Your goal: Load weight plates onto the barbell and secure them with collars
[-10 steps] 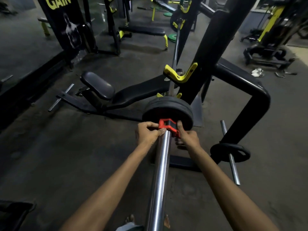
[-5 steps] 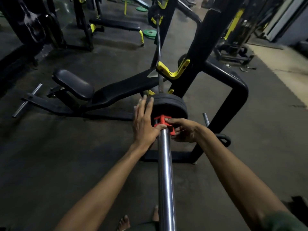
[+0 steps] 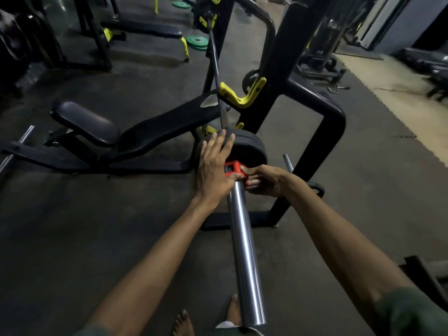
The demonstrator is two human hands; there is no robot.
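The chrome barbell sleeve (image 3: 244, 251) runs from the bottom of the view up to black weight plates (image 3: 252, 146) stacked on it. A red collar (image 3: 233, 166) sits on the sleeve right against the plates. My left hand (image 3: 214, 167) lies flat with fingers spread over the left face of the plates, its thumb on the collar. My right hand (image 3: 263, 180) grips the collar's right side with fingers and thumb. The bar's thin shaft (image 3: 215, 69) runs on beyond the plates over the bench.
A black incline bench (image 3: 126, 139) lies to the left. The rack's black upright (image 3: 293, 57) carries a yellow hook (image 3: 238, 94). A storage peg with a small plate (image 3: 315, 187) sits right of my hand. Green plates (image 3: 197, 41) lie on the far floor. Bare feet (image 3: 184, 323) below.
My left hand has opened from a grip on the collar and now lies flat against the plates. My right hand stays on the collar. The camera has swung left.
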